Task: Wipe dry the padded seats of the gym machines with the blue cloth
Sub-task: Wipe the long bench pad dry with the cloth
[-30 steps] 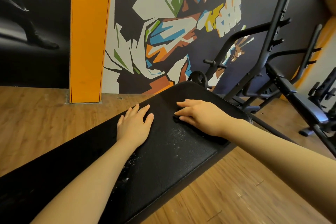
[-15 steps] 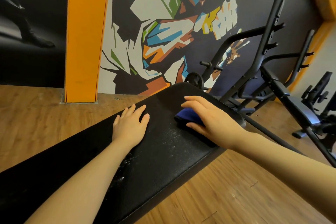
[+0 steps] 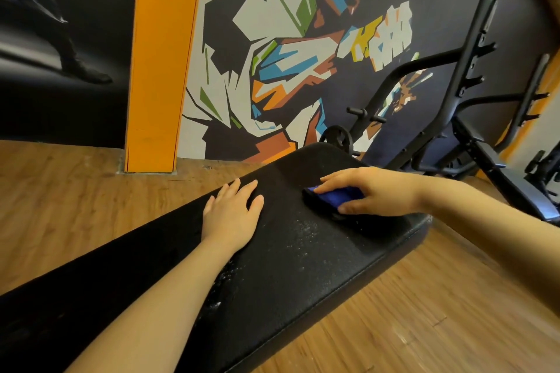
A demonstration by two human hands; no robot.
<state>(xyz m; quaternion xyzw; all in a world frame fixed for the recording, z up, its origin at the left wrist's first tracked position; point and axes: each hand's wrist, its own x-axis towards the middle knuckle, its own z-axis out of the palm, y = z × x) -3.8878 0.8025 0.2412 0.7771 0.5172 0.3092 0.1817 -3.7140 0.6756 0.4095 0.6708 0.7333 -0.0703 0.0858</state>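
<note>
Head view, single frame: black padded seat (image 3: 303, 266) runs diagonally from lower left toward upper right, its rounded far end near the wall. Left hand (image 3: 231, 215) lies palm-down and flat on the pad, fingers straight and close together, holding nothing; forearm extends back along the pad toward the camera. Right hand (image 3: 375, 191) sits on the far end of the pad over the blue cloth (image 3: 331, 195), fingers curved across the top of the cloth and thumb along its near edge, so the cloth is gripped between them and pressed to the surface. Cloth appears folded or bunched; only its left part shows, the rest is covered by the hand. White specks (image 3: 303, 230) are scattered on the pad between the two hands and along the left forearm; whether droplets or residue cannot be told. Pad surface under and right of the cloth looks darker and more uniform. Wood-grain floor (image 3: 60, 206) on both sides of the pad. Behind: orange pillar (image 3: 160, 70), a dark wall with a multicoloured angular mural (image 3: 288, 54), and a black bench rack (image 3: 472, 76) at right, well apart from the pad
</note>
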